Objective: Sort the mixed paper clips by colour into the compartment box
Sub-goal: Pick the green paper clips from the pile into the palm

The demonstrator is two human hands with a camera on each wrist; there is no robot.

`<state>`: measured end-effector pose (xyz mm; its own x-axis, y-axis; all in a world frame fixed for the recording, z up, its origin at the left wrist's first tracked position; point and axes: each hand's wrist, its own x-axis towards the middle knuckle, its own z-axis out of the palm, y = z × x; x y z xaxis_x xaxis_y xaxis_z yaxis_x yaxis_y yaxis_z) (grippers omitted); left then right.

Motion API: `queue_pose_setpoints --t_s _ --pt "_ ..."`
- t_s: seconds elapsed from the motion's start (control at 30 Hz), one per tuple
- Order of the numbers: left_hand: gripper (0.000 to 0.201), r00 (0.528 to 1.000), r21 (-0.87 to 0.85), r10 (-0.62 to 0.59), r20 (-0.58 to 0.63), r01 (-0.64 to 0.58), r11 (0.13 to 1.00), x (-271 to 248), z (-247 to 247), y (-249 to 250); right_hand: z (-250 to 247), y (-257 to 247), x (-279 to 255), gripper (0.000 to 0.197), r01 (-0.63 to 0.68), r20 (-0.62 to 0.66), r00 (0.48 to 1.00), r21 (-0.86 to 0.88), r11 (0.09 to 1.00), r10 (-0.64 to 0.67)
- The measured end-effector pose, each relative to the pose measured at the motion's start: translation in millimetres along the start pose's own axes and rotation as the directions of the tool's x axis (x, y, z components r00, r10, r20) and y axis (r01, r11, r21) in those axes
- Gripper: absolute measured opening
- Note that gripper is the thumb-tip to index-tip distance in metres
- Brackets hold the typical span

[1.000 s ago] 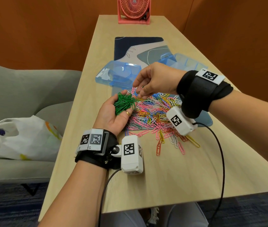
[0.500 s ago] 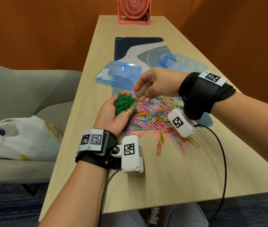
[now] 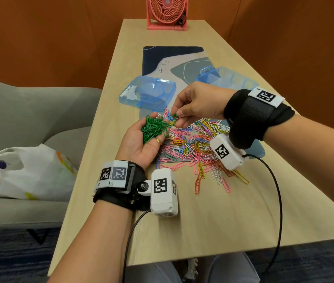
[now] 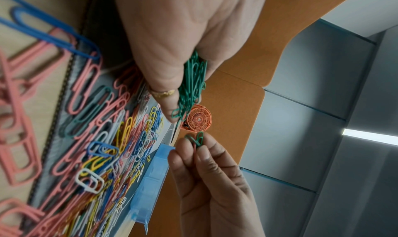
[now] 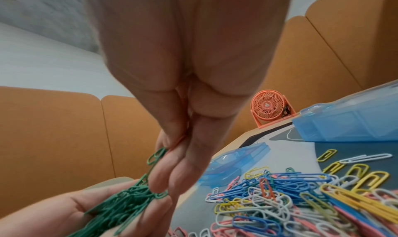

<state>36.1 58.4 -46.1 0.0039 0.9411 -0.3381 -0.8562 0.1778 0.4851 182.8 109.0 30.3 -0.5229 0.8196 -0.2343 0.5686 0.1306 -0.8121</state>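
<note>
My left hand [image 3: 141, 139] lies palm up over the table's left side, cupping a bundle of green paper clips [image 3: 154, 127] [image 4: 191, 82] [image 5: 120, 205]. Just right of it my right hand [image 3: 179, 117] pinches a green clip [image 3: 174, 117] [image 4: 197, 139] [image 5: 156, 155] between thumb and fingers, close above the bundle. Below both hands a mixed pile of clips [image 3: 198, 148] [image 5: 290, 198] in pink, yellow, blue and white spreads over the mat and table. The blue compartment box [image 3: 229, 78] [image 5: 353, 121] stands open beyond my right wrist.
A blue transparent lid or tray [image 3: 148, 92] lies left of the mat [image 3: 172, 58]. A pink fan [image 3: 167, 12] stands at the table's far end. A grey chair with a white plastic bag [image 3: 25, 172] is on the left. Cables run from both wrist cameras.
My right hand has lifted off the pile with a green clip pinched and moved left toward the bundle in my left palm. The left hand has stayed put.
</note>
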Motion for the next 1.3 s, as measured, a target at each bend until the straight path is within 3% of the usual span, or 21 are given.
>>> queue_pose_setpoints --t_s 0.2,0.57,0.73,0.93,1.1,1.3 --pt "0.026 1.000 -0.006 -0.008 0.009 0.008 1.000 0.2 -1.1 0.6 -1.0 -0.8 -2.3 0.025 -0.006 0.027 1.000 0.015 1.000 0.005" --pt "0.027 1.000 0.007 0.019 -0.004 -0.019 1.000 0.9 -1.1 0.0 -0.6 -0.9 -1.4 0.014 -0.001 -0.020 1.000 -0.007 1.000 0.001" --pt "0.028 1.000 0.006 0.014 0.005 -0.014 1.000 0.7 -2.1 -0.6 0.6 -2.0 -2.7 0.017 0.005 -0.048 0.999 0.086 0.996 -0.001" --pt "0.028 1.000 0.018 0.015 0.002 -0.015 1.000 0.0 -1.4 -0.1 -3.2 -0.9 -2.5 0.012 0.009 -0.078 0.997 -0.075 0.997 -0.015" --pt "0.027 1.000 0.015 0.019 -0.006 -0.019 1.000 -0.8 -0.6 -0.6 -3.7 3.4 -0.6 0.016 0.017 -0.007 1.000 -0.124 0.992 -0.018" --pt "0.028 1.000 0.017 0.016 -0.010 -0.015 1.000 -1.2 -1.4 0.0 -1.0 5.8 -0.3 0.016 -0.010 0.039 0.999 0.074 0.997 0.007"
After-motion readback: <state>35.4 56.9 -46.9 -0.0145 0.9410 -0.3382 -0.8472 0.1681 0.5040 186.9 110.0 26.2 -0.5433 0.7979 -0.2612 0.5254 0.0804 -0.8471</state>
